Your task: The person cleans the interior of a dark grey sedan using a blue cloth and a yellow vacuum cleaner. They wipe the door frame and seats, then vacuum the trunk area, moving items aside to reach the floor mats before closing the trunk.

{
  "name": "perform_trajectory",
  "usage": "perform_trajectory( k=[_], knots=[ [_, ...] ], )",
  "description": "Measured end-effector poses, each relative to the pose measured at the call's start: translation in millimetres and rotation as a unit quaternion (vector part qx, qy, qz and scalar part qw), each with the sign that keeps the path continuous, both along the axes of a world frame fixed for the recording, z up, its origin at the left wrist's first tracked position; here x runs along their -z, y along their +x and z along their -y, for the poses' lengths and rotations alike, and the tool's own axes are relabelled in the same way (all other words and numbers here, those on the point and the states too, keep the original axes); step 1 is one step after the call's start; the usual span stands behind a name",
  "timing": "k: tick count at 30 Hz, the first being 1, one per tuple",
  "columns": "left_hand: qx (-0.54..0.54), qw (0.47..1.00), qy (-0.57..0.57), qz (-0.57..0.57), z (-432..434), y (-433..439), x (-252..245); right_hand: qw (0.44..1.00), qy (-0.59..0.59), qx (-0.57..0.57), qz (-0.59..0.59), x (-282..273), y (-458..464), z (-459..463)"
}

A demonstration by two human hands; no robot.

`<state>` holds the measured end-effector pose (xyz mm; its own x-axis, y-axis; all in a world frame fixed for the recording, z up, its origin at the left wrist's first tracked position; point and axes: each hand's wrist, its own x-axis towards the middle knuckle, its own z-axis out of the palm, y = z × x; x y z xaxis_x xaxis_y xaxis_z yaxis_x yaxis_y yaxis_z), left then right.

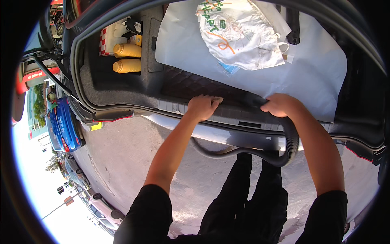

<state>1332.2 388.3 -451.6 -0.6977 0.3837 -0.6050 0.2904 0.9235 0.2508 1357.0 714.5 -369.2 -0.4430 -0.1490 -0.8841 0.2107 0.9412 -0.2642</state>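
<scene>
My right hand [281, 105] grips the end of a black corrugated vacuum hose [291, 143] just inside an open car boot. Its dark nozzle [254, 100] points left over the brown quilted boot mat [195, 81]. From my grip, the hose loops down over the bumper and runs left past my legs. My left hand [202, 107] is at the boot's plastic sill [231, 113], fingers bent over the mat's near edge. Something small and pale shows at its fingertips; I cannot tell whether it is held. A large white sheet [189, 45] covers much of the mat.
On the sheet lie a white printed drawstring bag [240, 36], a blue item [230, 68] and a black bar [293, 27]. Two yellow bottles [128, 66] and a red-checked box [105, 41] fill the left side pocket. A silver bumper [213, 134] edges the boot. Parked cars, including a blue car [62, 128], stand left.
</scene>
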Motion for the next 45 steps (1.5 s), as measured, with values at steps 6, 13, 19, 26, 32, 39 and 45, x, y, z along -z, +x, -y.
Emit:
perform_trajectory(
  k=[6, 13, 19, 26, 32, 39, 45],
  knots=[
    [-0.024, 0.936, 0.155, -0.314, 16, 65, 4, 0.992, 0.082, 0.085, 0.034, -32, 43, -40],
    [-0.035, 0.923, 0.176, -0.341, 17, 65, 12, 0.989, 0.022, 0.147, 0.009, -20, 46, -9],
    [-0.028, 0.923, 0.166, -0.346, 20, 68, 14, 0.997, 0.072, 0.022, 0.035, -19, 70, -84],
    [-0.029, 0.933, 0.151, -0.324, 22, 67, 11, 0.963, 0.247, 0.046, 0.098, -68, 85, -159],
    [-0.026, 0.933, 0.147, -0.327, 22, 68, 10, 0.950, -0.032, 0.279, 0.137, -144, 106, -73],
    [0.012, 0.943, 0.096, -0.318, 22, 67, 11, 0.855, -0.321, 0.357, 0.197, -158, 205, -18],
    [0.028, 0.920, 0.136, -0.366, 11, 69, 14, 0.746, -0.446, 0.435, 0.236, -162, 268, -26]
  ],
)
